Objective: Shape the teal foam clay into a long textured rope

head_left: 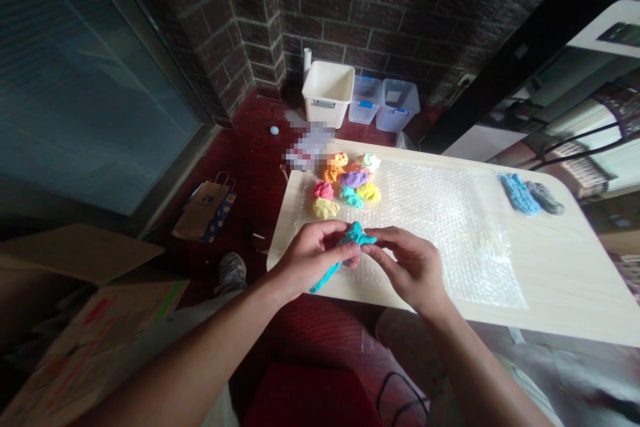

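A piece of turquoise modelling clay [355, 233] is held between my two hands above the near edge of the table. My left hand [320, 250] is closed around its body, and a long thin strand of the clay hangs down below that hand. The thumb and forefinger of my right hand [413, 263] pinch a pointed tip on the clay's right side. Just beyond lie several soft lumps of clay, among them a pale yellow lump [326, 207], a red lump [323, 190], a purple lump [354, 178] and a mint green lump [351, 197].
Bubble wrap [440, 227] covers much of the wooden table [565, 273]. Blue and grey lumps [520, 193] sit toward its right end. Behind the table stand a white bin [327, 100] and clear tubs [397, 107]. A paper bag [205, 207] and an open cardboard box [100, 327] are at left.
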{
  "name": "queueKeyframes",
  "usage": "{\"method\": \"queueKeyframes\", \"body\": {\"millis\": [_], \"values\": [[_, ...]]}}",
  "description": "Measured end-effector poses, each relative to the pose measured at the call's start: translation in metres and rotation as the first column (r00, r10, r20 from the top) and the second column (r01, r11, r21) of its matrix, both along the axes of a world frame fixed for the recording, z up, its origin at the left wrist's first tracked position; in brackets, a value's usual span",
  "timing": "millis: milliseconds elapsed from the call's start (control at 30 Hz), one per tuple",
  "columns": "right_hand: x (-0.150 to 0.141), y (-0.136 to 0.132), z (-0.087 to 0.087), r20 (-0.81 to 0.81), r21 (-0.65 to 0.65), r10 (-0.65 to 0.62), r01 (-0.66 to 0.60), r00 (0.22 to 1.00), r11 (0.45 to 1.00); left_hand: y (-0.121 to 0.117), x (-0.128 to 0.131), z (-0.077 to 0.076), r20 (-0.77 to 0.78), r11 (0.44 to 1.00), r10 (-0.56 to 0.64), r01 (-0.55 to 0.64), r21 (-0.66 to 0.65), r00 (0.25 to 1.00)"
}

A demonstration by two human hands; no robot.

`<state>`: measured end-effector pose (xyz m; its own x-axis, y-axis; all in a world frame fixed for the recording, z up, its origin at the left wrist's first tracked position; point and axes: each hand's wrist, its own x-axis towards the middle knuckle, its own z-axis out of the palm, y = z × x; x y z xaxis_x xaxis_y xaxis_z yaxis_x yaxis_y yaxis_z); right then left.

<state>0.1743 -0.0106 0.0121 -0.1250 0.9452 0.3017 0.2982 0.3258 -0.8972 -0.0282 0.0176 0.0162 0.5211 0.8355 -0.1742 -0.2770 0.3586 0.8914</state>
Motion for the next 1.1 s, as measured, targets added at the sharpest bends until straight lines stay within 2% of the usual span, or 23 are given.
{"method": "queueKeyframes", "body": {"millis": [167,267,400,533,667,767,900,1100], "values": [[-0.001,-0.001,0.002,0.046,0.012,-0.012,0.011,0.999,1.000,-0.001,0.001,0.003,-0.036,1.000,0.020,-0.020,0.001,0.999],[-0.005,-0.001,0.001,-0.103,-0.081,0.008,-0.016,0.995,0.997,-0.002,0.003,0.003,-0.035,0.999,0.043,-0.043,0.001,0.998],[-0.011,-0.001,-0.001,-0.316,-0.198,0.037,-0.104,0.948,0.975,-0.003,0.005,0.004,-0.033,0.997,0.067,-0.066,0.040,0.997],[-0.013,0.000,0.001,-0.324,-0.193,-0.007,-0.059,0.946,0.979,-0.005,0.006,0.002,-0.038,0.997,0.061,-0.060,0.048,0.997],[-0.012,0.000,0.001,-0.325,-0.228,-0.043,-0.034,0.945,0.973,-0.004,0.008,-0.005,-0.001,0.998,0.066,-0.066,0.000,0.998],[-0.012,0.000,0.000,-0.347,-0.263,-0.067,-0.029,0.935,0.964,-0.003,0.008,-0.008,-0.018,0.997,0.078,-0.078,0.016,0.997],[-0.015,0.003,0.001,-0.394,-0.331,-0.076,-0.064,0.916,0.941,-0.003,0.007,-0.007,-0.036,0.998,0.061,-0.062,-0.006,0.997],[-0.005,0.005,0.003,-0.376,-0.344,0.009,-0.149,0.927,0.927,-0.003,0.003,-0.003,-0.080,0.999,-0.027,0.024,-0.042,0.996]]}}
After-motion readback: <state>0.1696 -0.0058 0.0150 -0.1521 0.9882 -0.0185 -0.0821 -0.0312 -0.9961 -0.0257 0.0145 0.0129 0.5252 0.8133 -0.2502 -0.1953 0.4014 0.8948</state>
